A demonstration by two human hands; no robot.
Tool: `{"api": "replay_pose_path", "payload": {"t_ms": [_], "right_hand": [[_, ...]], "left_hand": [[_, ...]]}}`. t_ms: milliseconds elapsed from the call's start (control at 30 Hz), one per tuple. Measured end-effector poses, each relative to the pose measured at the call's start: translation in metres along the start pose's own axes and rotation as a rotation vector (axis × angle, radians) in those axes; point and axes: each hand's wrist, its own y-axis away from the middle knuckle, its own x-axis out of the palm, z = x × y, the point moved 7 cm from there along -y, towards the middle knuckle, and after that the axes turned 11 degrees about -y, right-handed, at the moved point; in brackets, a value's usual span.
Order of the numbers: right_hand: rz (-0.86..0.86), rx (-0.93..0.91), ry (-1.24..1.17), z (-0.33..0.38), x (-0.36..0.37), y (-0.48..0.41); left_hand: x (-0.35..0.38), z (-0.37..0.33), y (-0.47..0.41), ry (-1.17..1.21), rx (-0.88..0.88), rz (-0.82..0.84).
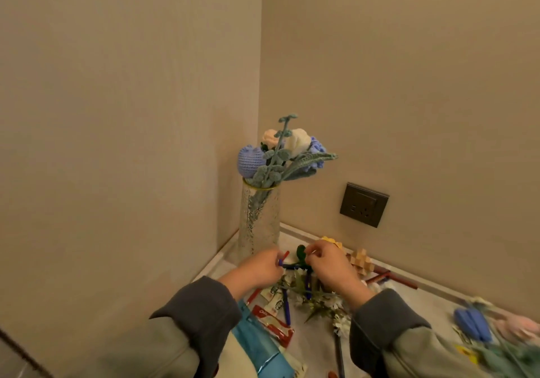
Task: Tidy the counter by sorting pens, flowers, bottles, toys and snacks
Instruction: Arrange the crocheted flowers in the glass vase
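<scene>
pens (287, 264) are pinched at one end by the left hand (260, 266) and gripped at the other by the curled right hand (330, 263), just before the vase (258, 220) in the counter (426, 300) corner. snack packets (274, 323) crowd the near left edge; bare surface is seen between the sleeves.

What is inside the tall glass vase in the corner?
Crocheted flowers, blue, cream and peach, with green stems showing through the vase. Its textured glass blurs whatever lies at the bottom.

No writing is legible to me; the red-and-white foil snack sachet (273, 323) at six o'clock bears print too blurred to read.
</scene>
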Motion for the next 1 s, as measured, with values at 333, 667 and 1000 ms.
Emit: {"api": "replay_pose_path", "payload": {"t_ms": [333,667,1000], "right_hand": [[-0.022,-0.031,0.292,-0.026,0.005,0.008],[-0.089,-0.008,0.207,-0.043,-0.013,0.018],[0.033,0.065,-0.022,-0.039,-0.019,0.031]], "left_hand": [[0.031,-0.013,-0.031,-0.265,0.007,0.004],[0.027,-0.026,-0.04,0.033,0.088,-0.142],[-0.015,-0.051,-0.022,0.305,0.215,-0.294]]}}
